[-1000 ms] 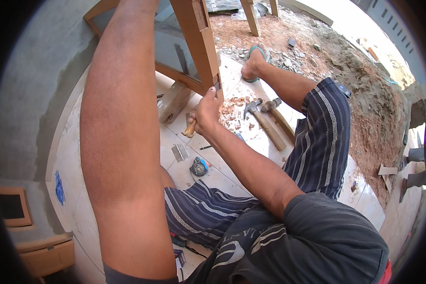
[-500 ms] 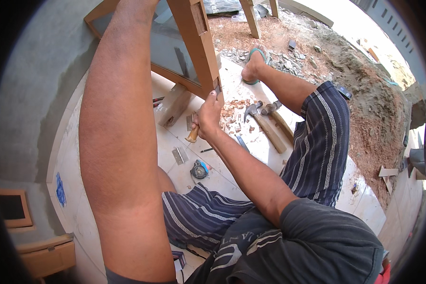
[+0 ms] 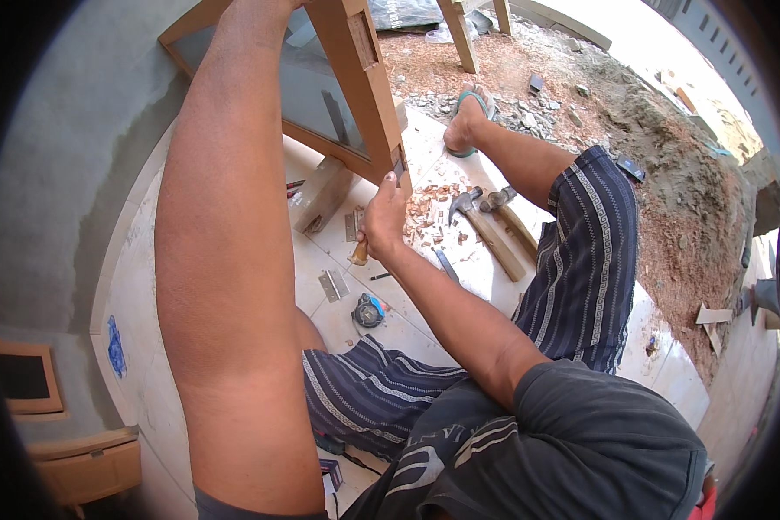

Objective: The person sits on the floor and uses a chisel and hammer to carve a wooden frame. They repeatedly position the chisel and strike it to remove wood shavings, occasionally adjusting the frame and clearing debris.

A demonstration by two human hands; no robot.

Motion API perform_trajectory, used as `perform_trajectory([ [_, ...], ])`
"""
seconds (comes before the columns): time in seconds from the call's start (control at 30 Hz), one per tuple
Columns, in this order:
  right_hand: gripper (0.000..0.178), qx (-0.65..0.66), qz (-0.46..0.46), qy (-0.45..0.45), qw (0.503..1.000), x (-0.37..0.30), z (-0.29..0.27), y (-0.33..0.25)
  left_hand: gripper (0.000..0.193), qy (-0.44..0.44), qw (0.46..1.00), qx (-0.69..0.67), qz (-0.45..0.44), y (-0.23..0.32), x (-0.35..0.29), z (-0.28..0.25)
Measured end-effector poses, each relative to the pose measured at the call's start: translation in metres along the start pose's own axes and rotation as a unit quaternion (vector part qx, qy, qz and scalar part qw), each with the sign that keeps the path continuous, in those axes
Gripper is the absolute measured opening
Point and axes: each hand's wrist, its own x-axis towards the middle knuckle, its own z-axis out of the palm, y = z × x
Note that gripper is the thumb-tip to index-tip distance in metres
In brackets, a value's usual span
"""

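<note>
The right hand (image 3: 384,217) grips a chisel (image 3: 359,254), its blade at the lower notch (image 3: 398,155) of the wooden frame (image 3: 368,95) ahead; the left hand's grip (cut off past the top edge) cannot be told. Paring seems in hand; the next stroke probably calls for a steady blade.

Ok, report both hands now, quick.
Left hand: mostly cut off at the top edge; cannot tell.
Right hand: closed around a wooden-handled chisel.

Two hammers (image 3: 495,243), two metal hinges (image 3: 333,286), one tape measure (image 3: 368,310), one held chisel (image 3: 359,254), one sandal (image 3: 463,154)
</note>
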Motion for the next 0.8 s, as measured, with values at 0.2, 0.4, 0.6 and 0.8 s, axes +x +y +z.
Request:
perform_trajectory([
  [0.2,0.053,0.004,0.044,0.012,0.999,-0.001,0.005,-0.006,0.018,-0.005,0.974,0.176,0.144,-0.019,0.000,0.011],
  [0.4,0.053,0.058,0.057,-0.009,0.997,-0.015,0.014,-0.026,0.018,0.002,0.997,0.052,0.052,-0.007,0.000,0.010],
  [0.6,0.051,0.127,0.121,0.000,0.984,-0.015,0.029,-0.048,0.027,-0.012,0.999,0.028,0.035,-0.006,-0.003,0.002],
  [0.8,0.056,0.142,0.132,0.005,0.981,-0.012,0.036,-0.048,0.029,-0.042,0.990,-0.069,-0.111,-0.002,0.002,-0.005],
])
